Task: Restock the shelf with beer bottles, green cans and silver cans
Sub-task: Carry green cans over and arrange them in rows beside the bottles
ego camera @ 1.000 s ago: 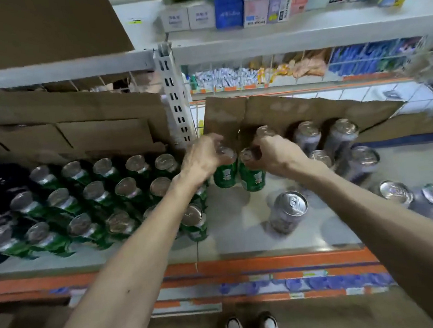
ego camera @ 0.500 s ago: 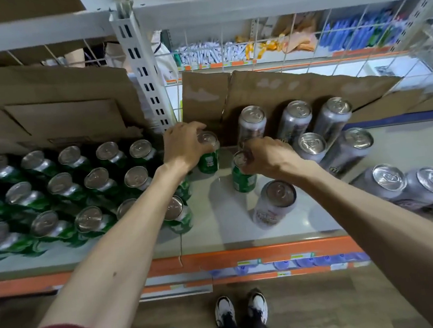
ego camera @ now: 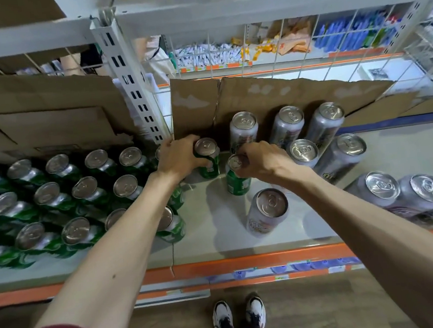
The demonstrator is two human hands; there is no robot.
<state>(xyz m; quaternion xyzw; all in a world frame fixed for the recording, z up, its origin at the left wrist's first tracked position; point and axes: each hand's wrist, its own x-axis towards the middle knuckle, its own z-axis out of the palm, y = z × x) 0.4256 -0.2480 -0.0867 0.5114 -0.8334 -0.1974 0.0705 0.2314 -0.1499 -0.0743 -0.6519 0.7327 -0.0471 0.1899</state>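
My left hand (ego camera: 181,157) grips a green can (ego camera: 210,164) standing upright on the shelf (ego camera: 217,245) near the cardboard back. My right hand (ego camera: 261,161) holds the top of a second green can (ego camera: 238,181) just right of it, also upright on the shelf. Several green cans (ego camera: 56,198) stand in rows on the left. Tall silver cans (ego camera: 289,126) line the back right, one silver can (ego camera: 268,211) stands alone in front, and more silver cans (ego camera: 406,194) sit at the far right. No beer bottles are visible.
Torn cardboard (ego camera: 256,97) leans behind the cans. A white slotted upright post (ego camera: 129,77) divides the two bays. An upper shelf (ego camera: 248,6) overhangs. The shelf's orange front edge (ego camera: 245,262) carries price labels. My shoes (ego camera: 239,316) stand on the floor below.
Both hands with their green cans have come down onto the shelf and hardly moved since; the view has shifted closer and slightly right.
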